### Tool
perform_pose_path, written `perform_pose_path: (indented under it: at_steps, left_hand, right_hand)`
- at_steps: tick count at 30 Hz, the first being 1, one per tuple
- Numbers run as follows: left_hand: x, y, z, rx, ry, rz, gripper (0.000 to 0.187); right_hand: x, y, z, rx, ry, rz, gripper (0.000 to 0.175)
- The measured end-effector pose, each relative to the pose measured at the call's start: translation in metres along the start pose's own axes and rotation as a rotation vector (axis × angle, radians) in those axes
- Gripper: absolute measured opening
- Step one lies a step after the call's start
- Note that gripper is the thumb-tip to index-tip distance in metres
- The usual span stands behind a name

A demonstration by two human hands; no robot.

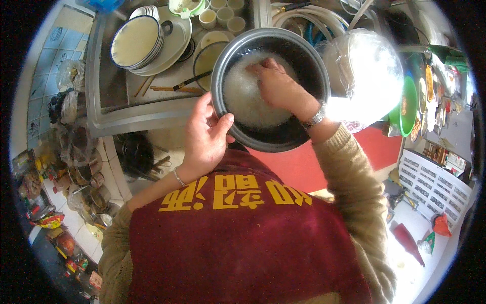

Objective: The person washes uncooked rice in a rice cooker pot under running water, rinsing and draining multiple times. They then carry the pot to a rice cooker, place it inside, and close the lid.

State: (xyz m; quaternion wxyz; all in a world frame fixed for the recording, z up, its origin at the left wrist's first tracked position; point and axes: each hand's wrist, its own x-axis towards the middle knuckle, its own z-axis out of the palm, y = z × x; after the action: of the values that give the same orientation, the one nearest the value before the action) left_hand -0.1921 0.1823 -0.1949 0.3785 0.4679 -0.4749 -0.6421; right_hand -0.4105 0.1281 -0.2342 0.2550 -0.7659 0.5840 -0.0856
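Observation:
A dark round cooker pot with a grey rim is tilted over the edge of a steel sink. My left hand grips its rim at the lower left, thumb on top and fingers beneath. Inside the pot lie whitish rice grains in cloudy water. My right hand reaches into the pot, its curled fingertips down in the rice; whether they close on any grains cannot be seen. A metal watch is on my right wrist.
The steel sink holds stacked plates, small cups, chopsticks and a bowl. Coiled hoses lie behind the pot. A bulky clear plastic bag and a green basin stand at the right.

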Motion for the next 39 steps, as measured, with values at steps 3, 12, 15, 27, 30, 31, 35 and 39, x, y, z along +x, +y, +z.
perform_pose_path:
  at_steps: [3,12,15,27,30,31,35,39]
  left_hand:
    - [-0.001,0.0,0.002,-0.02,0.033,-0.004,0.052]
    - [-0.002,-0.001,0.005,-0.035,0.056,-0.054,0.052]
    - [-0.001,-0.004,0.005,-0.038,0.048,-0.031,0.055]
    - [0.009,0.008,0.011,-0.066,0.132,-0.578,0.057]
    - [0.015,-0.006,0.012,-0.232,0.037,-0.73,0.044]
    - [0.017,-0.011,0.012,-0.198,-0.019,-0.694,0.039]
    - [0.018,-0.014,0.012,-0.03,-0.134,-0.472,0.029]
    - [0.009,0.009,0.014,-0.233,-0.043,-0.614,0.021]
  right_hand:
    - [-0.018,0.008,-0.008,-0.096,-0.094,0.067,0.049]
    - [-0.051,-0.023,-0.009,-0.008,-0.627,-0.004,0.022]
    - [-0.04,-0.04,-0.002,0.157,-0.5,0.015,0.016]
    - [-0.045,-0.051,-0.073,0.253,0.588,0.083,0.006]
    - [-0.051,-0.047,-0.065,0.052,0.237,0.07,0.018]
    - [-0.052,-0.046,-0.06,-0.074,-0.052,0.1,0.02]
    - [-0.069,-0.045,-0.058,0.22,0.297,0.176,0.024]
    - [-0.094,-0.056,-0.083,0.343,0.517,0.26,0.022]
